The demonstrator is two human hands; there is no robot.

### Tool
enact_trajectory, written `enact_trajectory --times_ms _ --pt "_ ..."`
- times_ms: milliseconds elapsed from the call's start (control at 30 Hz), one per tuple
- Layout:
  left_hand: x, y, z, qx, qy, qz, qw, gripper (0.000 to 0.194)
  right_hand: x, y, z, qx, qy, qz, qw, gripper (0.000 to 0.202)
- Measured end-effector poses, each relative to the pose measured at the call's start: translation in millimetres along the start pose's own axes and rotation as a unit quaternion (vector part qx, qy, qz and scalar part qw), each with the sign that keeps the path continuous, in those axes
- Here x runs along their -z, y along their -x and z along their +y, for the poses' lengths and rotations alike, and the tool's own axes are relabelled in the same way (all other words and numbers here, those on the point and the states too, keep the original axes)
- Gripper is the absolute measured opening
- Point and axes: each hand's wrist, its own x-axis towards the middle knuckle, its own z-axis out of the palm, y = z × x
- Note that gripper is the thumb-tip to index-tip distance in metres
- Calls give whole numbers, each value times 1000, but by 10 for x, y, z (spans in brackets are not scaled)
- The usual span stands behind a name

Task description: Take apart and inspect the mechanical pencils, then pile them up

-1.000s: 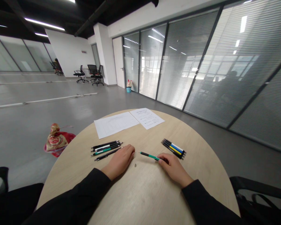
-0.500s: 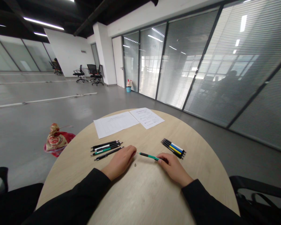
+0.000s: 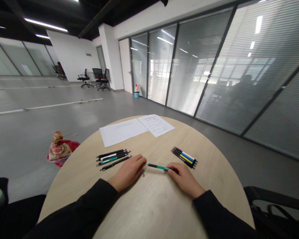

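Gripping the rear end of a green-and-black pen (image 3: pixel 157 166) between thumb and fingers, my right hand (image 3: pixel 185 179) rests on a round, pale wooden table (image 3: pixel 149 212), just right of the lower centre of the frame. The pen lies nearly level across the gap between my hands, near the middle of the frame, with its dark grip and thin tip pointing left. My left hand (image 3: pixel 129 172), left of the lower centre, is palm down with its fingers bent and held close together; its fingertips are right by the pen's tip. I cannot tell whether they touch it or pinch anything small.

Left of my left hand, a group of pens (image 3: pixel 112 158) lies slanted, mostly black, one with a white section and one with green. Closest to that hand is a slim black pen (image 3: pixel 114 163), its upper end by my knuckles. Beyond my right hand, right of centre, a row of pens (image 3: pixel 184 157) sits side by side, showing white, blue, yellow and black barrels.

At the table's far edge, in the middle of the frame, are two printed sheets (image 3: pixel 123 132). Black sleeves (image 3: pixel 89 204) cover my forearms. A red-and-gold bundle (image 3: pixel 61 147) is on the floor at the left.
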Motion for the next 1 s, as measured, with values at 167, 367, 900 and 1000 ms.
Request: enact_trajectory --times_ms 167,367,900,1000 --pt "2 -8 12 -9 34 -3 999 20 10 1 -28 1 1 0 1000 19" --pt "25 0 48 -9 70 -2 998 23 13 0 -33 9 -13 2 1000 19" --pt "14 -2 8 42 112 16 993 20 1 -4 21 6 -7 9 1000 19" --pt "27 -7 25 29 119 14 992 22 6 -3 10 6 -6 8 1000 19"
